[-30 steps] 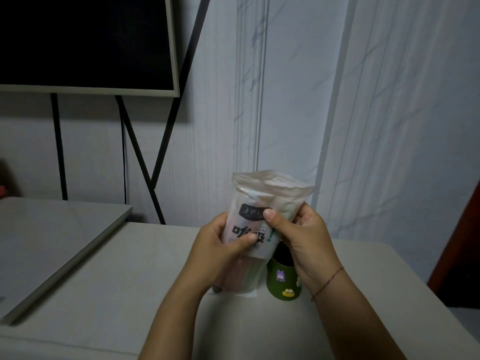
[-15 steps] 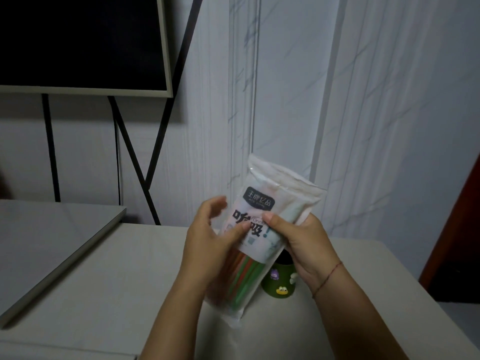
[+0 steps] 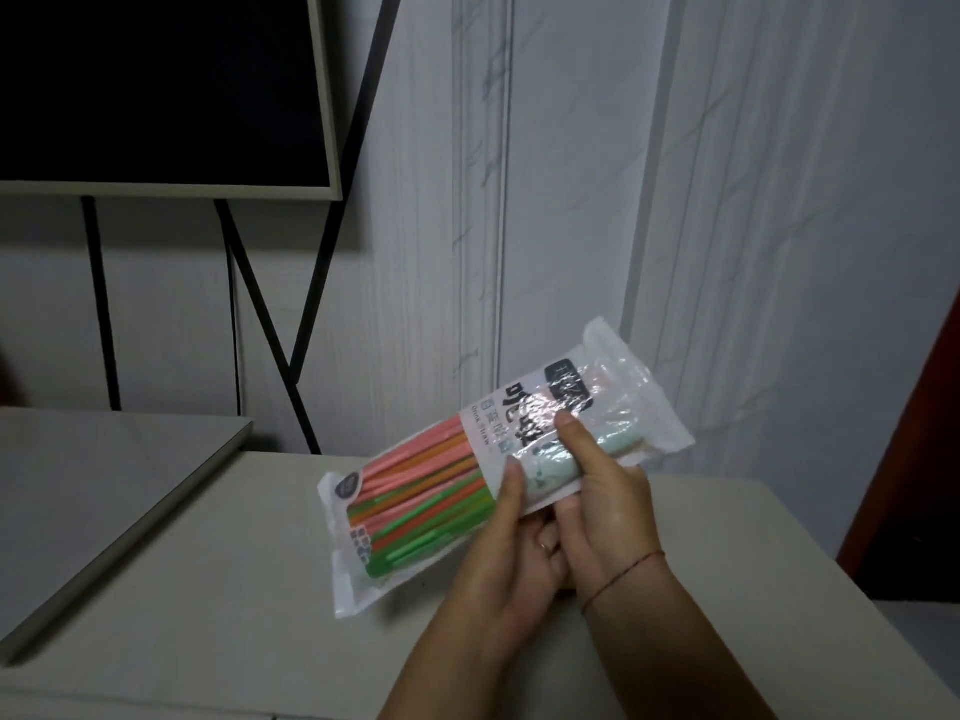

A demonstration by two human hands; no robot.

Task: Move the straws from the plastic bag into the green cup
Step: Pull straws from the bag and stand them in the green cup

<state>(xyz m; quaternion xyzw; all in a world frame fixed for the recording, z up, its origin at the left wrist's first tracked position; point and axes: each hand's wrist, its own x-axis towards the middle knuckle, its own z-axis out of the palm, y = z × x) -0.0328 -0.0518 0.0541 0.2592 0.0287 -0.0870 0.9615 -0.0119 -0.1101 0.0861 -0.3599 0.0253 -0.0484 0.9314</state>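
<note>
Straws (image 3: 426,491), pink, orange and green, lie packed side by side inside the bag (image 3: 628,402), so none has reached the cup, which is out of sight in the head view, perhaps hidden behind the hands. Both hands hold the bag in the air above the surface (image 3: 234,589), tilted so that its labelled end points up to the right and its straw-filled end down to the left. The left hand (image 3: 511,569) pinches the bag near its middle, thumb on the front, fingers (image 3: 545,540) curled behind and below. The right hand (image 3: 610,511) grips just beside it, thumb pressed on the printed label, its other fingers tucked behind the film. The straws run leftward from both grips, their far ends well clear of either hand. I cannot tell whether either end of the bag is open. The step in hand looks like readying the bag for opening; the next move likely calls for parting one end, then finding the cup and aiming that end at it.
</note>
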